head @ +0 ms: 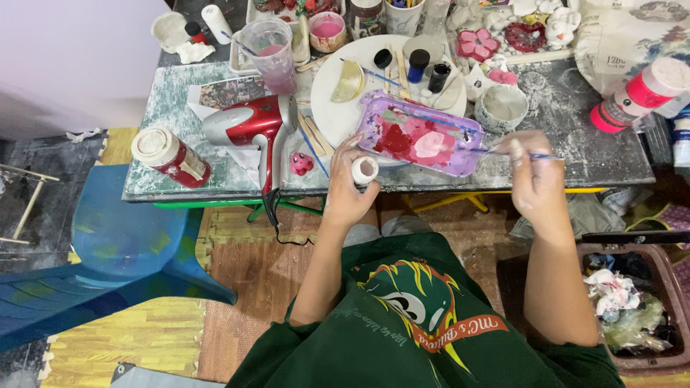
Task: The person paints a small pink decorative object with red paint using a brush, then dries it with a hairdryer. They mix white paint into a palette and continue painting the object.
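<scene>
My left hand holds a small white round piece at the table's front edge. My right hand grips a thin blue-handled paintbrush, its tip reaching left onto the purple rectangular palette. The palette is smeared with red, pink and white paint and overlaps a large white round plate. A small pink painted figure lies left of my left hand.
A red hair dryer lies on the table, cord hanging down. A red paint jar, a water cup, small paint bottles, a white bowl and a pink bottle crowd the table. A blue chair stands left, a bin right.
</scene>
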